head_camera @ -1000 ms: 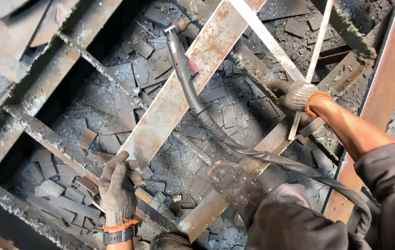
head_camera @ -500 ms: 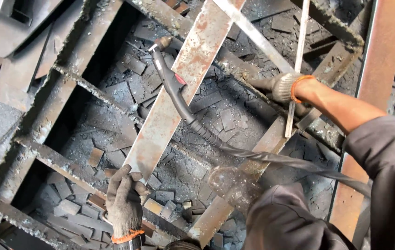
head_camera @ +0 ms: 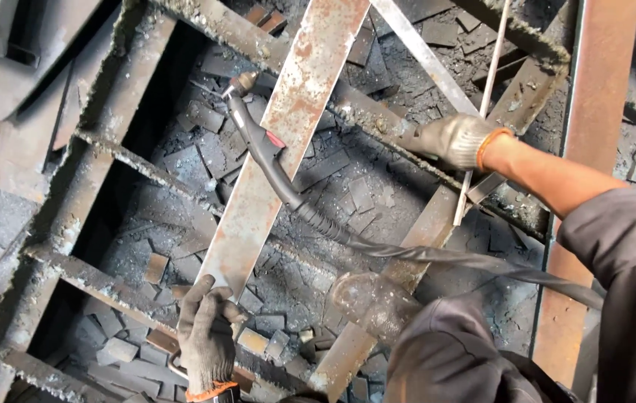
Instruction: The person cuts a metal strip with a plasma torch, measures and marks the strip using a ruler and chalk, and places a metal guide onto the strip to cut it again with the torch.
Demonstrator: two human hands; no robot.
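Note:
My left hand [head_camera: 206, 339], in a dark glove, grips the lower end of a long rusty flat bar [head_camera: 288, 127] that slants up across a steel grate. My right hand [head_camera: 448, 140], in a light glove with an orange cuff, is closed over a slag-crusted grate bar [head_camera: 377, 123], right where a thin rod [head_camera: 491, 82] crosses it. A black torch [head_camera: 254, 138] with a copper tip lies beside the flat bar. Its hose [head_camera: 422, 254] trails to the lower right, past my dark sleeve.
Several crusted grate bars [head_camera: 109, 153] cross the opening at angles. Below them lies a heap of small dark steel offcuts [head_camera: 198, 160]. A tall rusty upright bar [head_camera: 594, 112] stands at the right, and grey plates [head_camera: 4, 67] sit at the upper left.
My view has drifted up and right over the grate. My right hand has settled lower and further left on the crusted bar. My left hand keeps its hold on the flat bar's end.

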